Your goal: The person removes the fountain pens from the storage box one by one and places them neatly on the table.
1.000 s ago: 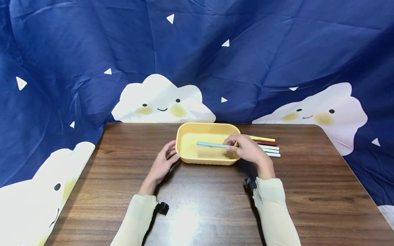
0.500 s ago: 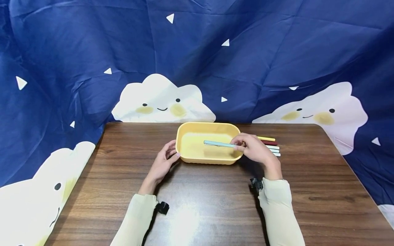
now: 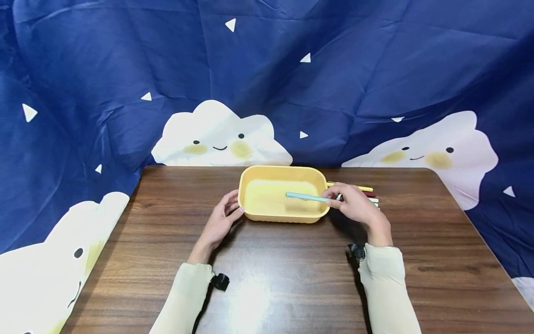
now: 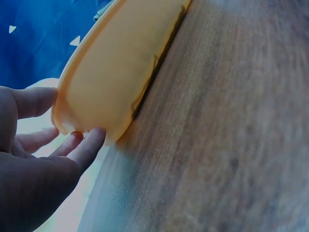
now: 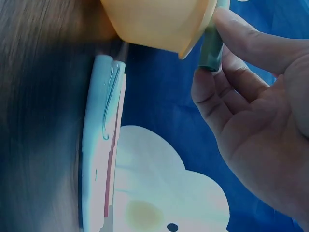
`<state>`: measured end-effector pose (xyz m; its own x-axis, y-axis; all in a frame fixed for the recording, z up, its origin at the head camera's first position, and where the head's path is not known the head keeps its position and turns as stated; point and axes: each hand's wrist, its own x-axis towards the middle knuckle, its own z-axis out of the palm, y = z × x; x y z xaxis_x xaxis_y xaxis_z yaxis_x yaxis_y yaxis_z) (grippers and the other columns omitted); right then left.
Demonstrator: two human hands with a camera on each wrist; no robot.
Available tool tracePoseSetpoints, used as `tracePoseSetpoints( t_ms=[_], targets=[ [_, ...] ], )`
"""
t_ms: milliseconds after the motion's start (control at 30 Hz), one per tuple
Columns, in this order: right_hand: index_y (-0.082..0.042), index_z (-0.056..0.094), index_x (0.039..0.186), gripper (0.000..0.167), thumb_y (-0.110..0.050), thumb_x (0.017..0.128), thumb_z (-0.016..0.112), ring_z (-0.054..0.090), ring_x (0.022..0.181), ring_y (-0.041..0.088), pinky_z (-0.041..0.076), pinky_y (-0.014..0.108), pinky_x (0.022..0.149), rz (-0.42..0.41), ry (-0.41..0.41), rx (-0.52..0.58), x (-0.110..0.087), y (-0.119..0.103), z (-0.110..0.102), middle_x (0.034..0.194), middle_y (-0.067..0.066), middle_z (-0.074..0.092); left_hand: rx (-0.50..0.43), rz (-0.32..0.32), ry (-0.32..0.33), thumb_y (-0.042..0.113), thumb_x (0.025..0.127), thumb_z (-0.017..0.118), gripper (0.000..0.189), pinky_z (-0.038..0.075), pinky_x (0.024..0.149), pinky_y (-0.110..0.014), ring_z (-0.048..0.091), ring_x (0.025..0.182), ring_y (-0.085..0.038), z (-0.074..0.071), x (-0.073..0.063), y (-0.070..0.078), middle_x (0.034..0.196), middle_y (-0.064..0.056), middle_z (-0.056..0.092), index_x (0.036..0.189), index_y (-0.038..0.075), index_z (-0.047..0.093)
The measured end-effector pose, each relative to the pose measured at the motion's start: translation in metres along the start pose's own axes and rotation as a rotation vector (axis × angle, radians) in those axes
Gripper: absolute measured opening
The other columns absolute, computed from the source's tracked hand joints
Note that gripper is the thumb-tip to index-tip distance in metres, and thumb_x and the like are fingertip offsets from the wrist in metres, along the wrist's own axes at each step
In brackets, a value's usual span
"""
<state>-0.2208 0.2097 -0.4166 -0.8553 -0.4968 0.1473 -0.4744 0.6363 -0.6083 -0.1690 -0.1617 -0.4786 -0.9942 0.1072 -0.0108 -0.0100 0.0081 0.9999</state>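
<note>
In the head view, my right hand (image 3: pixel 354 202) pinches a light blue pen (image 3: pixel 306 197) near its right end. The pen lies roughly level above the right half of a yellow plastic box (image 3: pixel 283 218), and its clip shows underneath. The right wrist view shows the end of this pen (image 5: pixel 211 55) between thumb and fingertips, beside the box's rim. My left hand (image 3: pixel 221 220) touches the box's left end. In the left wrist view its fingertips (image 4: pixel 94 140) rest against the outer wall of the box (image 4: pixel 111 63).
Several more pens lie side by side right of the box, partly hidden by my right hand: a yellow pen (image 3: pixel 365 189), a dark red one and pale ones (image 5: pixel 96 145). A blue curtain (image 3: pixel 267 83) with clouds hangs behind the wooden table (image 3: pixel 292 269).
My right hand has moved to the right, drawing the blue pen from the box's middle toward its right end. The left hand and the box have stayed in place.
</note>
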Motion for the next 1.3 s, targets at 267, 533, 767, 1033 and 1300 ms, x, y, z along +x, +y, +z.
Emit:
tracePoseSetpoints(
  t_ms=[267, 533, 767, 1033, 1300],
  targets=[
    [-0.007, 0.076, 0.097, 0.010, 0.000, 0.090, 0.075, 0.061, 0.083, 0.019, 0.047, 0.029, 0.072, 0.022, 0.022, 0.015, -0.007, 0.004, -0.005, 0.088, 0.000, 0.067, -0.010, -0.002, -0.002, 0.002, 0.100, 0.061, 0.059, 0.047, 0.096, -0.022, 0.048, 0.132, -0.035, 0.000, 0.000, 0.000, 0.146, -0.022, 0.047, 0.153, 0.002, 0.037],
    [-0.006, 0.075, 0.097, 0.012, 0.002, 0.088, 0.075, 0.060, 0.081, 0.018, 0.047, 0.027, 0.070, 0.022, 0.049, 0.017, -0.014, 0.011, -0.007, 0.088, 0.002, 0.068, -0.011, -0.007, -0.002, 0.003, 0.100, 0.061, 0.059, 0.047, 0.096, -0.022, 0.048, 0.132, -0.036, 0.001, -0.001, 0.001, 0.147, -0.022, 0.046, 0.154, 0.003, 0.037],
    [-0.004, 0.074, 0.098, 0.015, 0.005, 0.087, 0.075, 0.059, 0.079, 0.018, 0.045, 0.025, 0.068, 0.011, 0.087, 0.007, -0.020, 0.013, -0.013, 0.085, 0.001, 0.067, -0.005, -0.006, -0.001, 0.002, 0.100, 0.061, 0.059, 0.047, 0.096, -0.022, 0.048, 0.132, -0.036, 0.001, -0.001, 0.002, 0.147, -0.023, 0.046, 0.154, 0.002, 0.037],
    [-0.005, 0.074, 0.097, 0.014, 0.004, 0.087, 0.075, 0.058, 0.078, 0.016, 0.045, 0.024, 0.067, 0.015, 0.101, -0.020, -0.027, 0.016, -0.018, 0.086, 0.001, 0.066, -0.009, -0.012, 0.000, 0.003, 0.099, 0.061, 0.059, 0.047, 0.096, -0.022, 0.048, 0.132, -0.035, 0.000, -0.001, 0.002, 0.147, -0.022, 0.046, 0.154, 0.003, 0.037],
    [-0.004, 0.074, 0.098, 0.015, 0.005, 0.086, 0.075, 0.056, 0.077, 0.015, 0.044, 0.024, 0.065, 0.037, 0.114, -0.031, -0.035, 0.019, -0.025, 0.088, 0.003, 0.067, -0.023, 0.000, -0.002, 0.001, 0.099, 0.061, 0.059, 0.048, 0.095, -0.021, 0.048, 0.133, -0.038, 0.000, 0.000, -0.001, 0.147, -0.025, 0.046, 0.153, 0.000, 0.037]
  ],
)
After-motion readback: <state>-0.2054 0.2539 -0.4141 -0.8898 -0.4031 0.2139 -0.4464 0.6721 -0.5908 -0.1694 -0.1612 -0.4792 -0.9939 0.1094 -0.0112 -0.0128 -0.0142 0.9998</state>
